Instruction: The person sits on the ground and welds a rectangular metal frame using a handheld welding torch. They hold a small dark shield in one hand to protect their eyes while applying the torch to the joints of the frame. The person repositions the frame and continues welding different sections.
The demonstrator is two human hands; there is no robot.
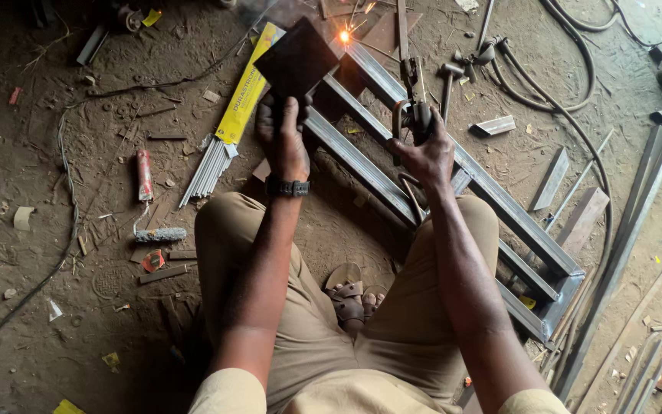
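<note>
Metal frame (pixel 453 176) on floor, rod packet (pixel 245 92) left, hammer (pixel 447 80) perhaps behind

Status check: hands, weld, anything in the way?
Left hand holds dark shield plate up. Right hand grips electrode holder, sparks at steel frame. Hammer beside frame.

Long yellow electrode packet (pixel 248 86) on dirt, perhaps torn open, beside the steel frame (pixel 423 180)
</note>
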